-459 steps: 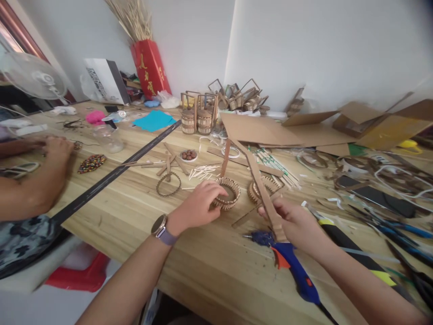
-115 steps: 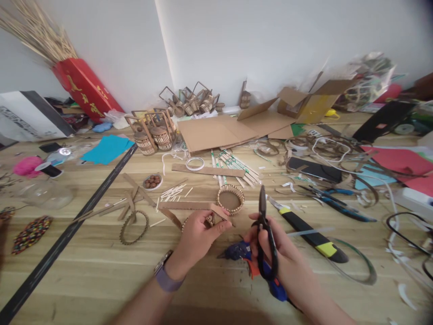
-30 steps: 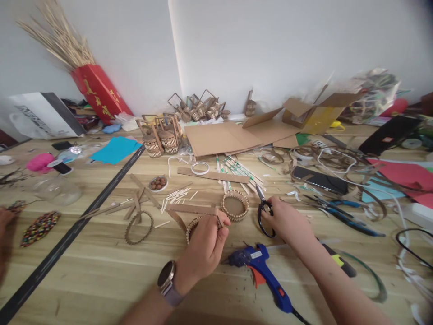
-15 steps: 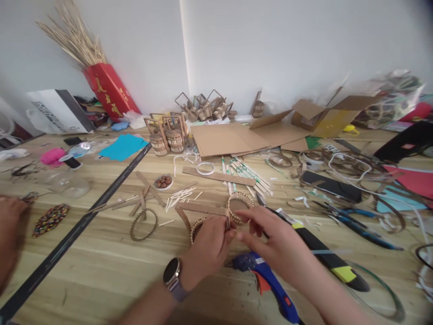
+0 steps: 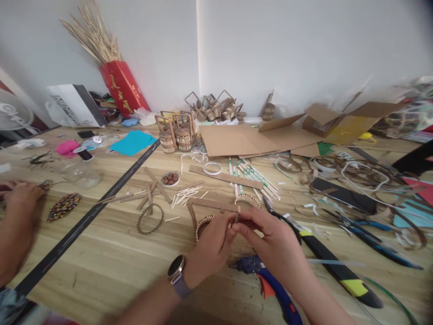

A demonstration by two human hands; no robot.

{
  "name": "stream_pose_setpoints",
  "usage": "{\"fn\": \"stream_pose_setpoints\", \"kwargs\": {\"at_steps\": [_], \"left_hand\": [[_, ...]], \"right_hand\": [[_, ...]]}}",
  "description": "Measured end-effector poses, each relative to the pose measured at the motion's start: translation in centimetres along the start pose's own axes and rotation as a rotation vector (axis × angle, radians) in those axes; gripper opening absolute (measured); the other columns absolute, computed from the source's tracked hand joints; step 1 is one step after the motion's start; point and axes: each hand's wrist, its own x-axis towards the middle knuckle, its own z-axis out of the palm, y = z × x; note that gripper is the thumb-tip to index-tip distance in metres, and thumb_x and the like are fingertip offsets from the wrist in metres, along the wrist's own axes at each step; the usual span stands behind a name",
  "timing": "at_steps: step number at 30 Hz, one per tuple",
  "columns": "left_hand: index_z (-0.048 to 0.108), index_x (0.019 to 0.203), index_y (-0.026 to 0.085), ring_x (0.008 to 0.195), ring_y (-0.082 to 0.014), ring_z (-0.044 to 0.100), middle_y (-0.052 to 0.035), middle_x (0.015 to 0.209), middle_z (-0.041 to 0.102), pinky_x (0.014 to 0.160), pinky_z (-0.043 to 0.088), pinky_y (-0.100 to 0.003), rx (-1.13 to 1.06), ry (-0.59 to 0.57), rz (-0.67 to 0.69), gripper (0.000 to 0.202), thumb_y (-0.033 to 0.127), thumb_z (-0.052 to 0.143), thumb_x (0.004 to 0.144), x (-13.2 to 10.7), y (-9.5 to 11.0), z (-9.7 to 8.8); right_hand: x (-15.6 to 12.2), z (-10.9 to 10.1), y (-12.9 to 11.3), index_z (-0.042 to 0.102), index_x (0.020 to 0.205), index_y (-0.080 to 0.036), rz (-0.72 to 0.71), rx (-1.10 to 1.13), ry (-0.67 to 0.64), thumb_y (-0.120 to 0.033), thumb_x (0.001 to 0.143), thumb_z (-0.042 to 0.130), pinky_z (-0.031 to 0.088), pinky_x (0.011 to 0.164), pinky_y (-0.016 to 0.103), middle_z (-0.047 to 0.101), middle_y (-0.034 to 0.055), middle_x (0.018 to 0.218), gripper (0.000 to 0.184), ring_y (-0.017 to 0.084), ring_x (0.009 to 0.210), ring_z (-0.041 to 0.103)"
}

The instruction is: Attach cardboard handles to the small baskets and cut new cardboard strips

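Observation:
My left hand [image 5: 211,246], with a watch on its wrist, and my right hand [image 5: 275,234] meet at the middle of the table. Between them they pinch the right corner of a bent brown cardboard strip [image 5: 213,204]. Its left arm angles down beside a small round basket piece [image 5: 203,222], partly hidden behind my left hand. A second round piece with a beaded-looking rim [image 5: 248,198] lies just beyond my right fingers. A blue hot glue gun [image 5: 279,289] rests below my hands, partly covered by my right forearm.
Right of my hands lie a black-and-yellow utility knife [image 5: 331,264], scissors [image 5: 284,216] and pliers [image 5: 372,239]. Short white sticks [image 5: 186,196], a bowl of brown beads [image 5: 170,178] and finished little baskets [image 5: 183,137] stand beyond. Another person's hand [image 5: 22,203] works at left.
My right fingers have come in to the strip's corner, beside my left fingers. The view has shifted a little left, and the glue gun stays on the table.

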Motion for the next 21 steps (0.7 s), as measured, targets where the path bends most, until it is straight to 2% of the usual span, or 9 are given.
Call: {"fn": "stream_pose_setpoints", "kwargs": {"at_steps": [2, 5, 8, 11, 18, 21], "left_hand": [[0.056, 0.125, 0.018, 0.101, -0.0217, 0.060, -0.0115, 0.115, 0.065, 0.088, 0.047, -0.034, -0.067, 0.039, -0.053, 0.034, 0.033, 0.033, 0.103, -0.03, 0.10, -0.19], [0.063, 0.115, 0.019, 0.094, -0.0208, 0.062, -0.0084, 0.103, 0.069, 0.086, 0.047, -0.033, -0.106, 0.085, -0.087, 0.030, 0.034, 0.041, 0.101, 0.04, 0.01, -0.43], [0.067, 0.105, 0.019, 0.086, -0.0193, 0.063, -0.0058, 0.092, 0.070, 0.083, 0.048, -0.030, -0.134, 0.084, -0.098, 0.026, 0.032, 0.046, 0.100, 0.19, -0.04, -0.69], [0.069, 0.097, 0.019, 0.085, -0.0186, 0.064, -0.0047, 0.091, 0.071, 0.082, 0.047, -0.029, -0.141, 0.078, -0.071, 0.024, 0.030, 0.048, 0.099, 0.31, 0.11, -0.93], [0.068, 0.108, 0.018, 0.087, -0.0206, 0.065, -0.0072, 0.094, 0.073, 0.079, 0.048, -0.031, -0.067, 0.114, -0.099, 0.026, 0.030, 0.048, 0.099, 0.47, 0.47, -0.50], [0.067, 0.110, 0.019, 0.090, -0.0211, 0.065, -0.0075, 0.099, 0.072, 0.080, 0.049, -0.031, -0.032, 0.148, -0.094, 0.026, 0.031, 0.047, 0.099, 0.54, 0.46, -0.25]], "right_hand": [[0.05, 0.05, 0.05, 0.072, 0.089, -0.025, 0.034, 0.010, 0.010, -0.031, 0.087, 0.056, 0.048, 0.067, 0.026, 0.071, 0.0012, 0.082, 0.017, 0.017, 0.076, 0.065], [0.11, 0.11, 0.09, 0.073, 0.089, -0.026, 0.051, 0.009, 0.041, -0.033, 0.086, 0.056, 0.049, 0.065, 0.026, 0.071, 0.0019, 0.081, 0.018, 0.017, 0.074, 0.064], [0.15, 0.15, 0.10, 0.073, 0.088, -0.025, 0.030, -0.002, 0.059, -0.032, 0.085, 0.057, 0.049, 0.064, 0.025, 0.070, 0.0016, 0.079, 0.017, 0.017, 0.073, 0.064], [0.20, 0.24, 0.14, 0.072, 0.086, -0.024, 0.010, -0.003, 0.067, -0.031, 0.085, 0.057, 0.049, 0.065, 0.026, 0.070, 0.0027, 0.081, 0.016, 0.017, 0.074, 0.065], [0.73, 0.27, 0.47, 0.070, 0.080, -0.022, -0.040, 0.000, 0.120, -0.031, 0.084, 0.060, 0.052, 0.067, 0.026, 0.068, 0.0036, 0.080, 0.014, 0.017, 0.075, 0.064], [0.79, 0.01, 0.71, 0.070, 0.086, -0.023, -0.030, 0.012, 0.092, -0.031, 0.085, 0.058, 0.053, 0.069, 0.027, 0.070, 0.0041, 0.086, 0.014, 0.017, 0.079, 0.067]]}}
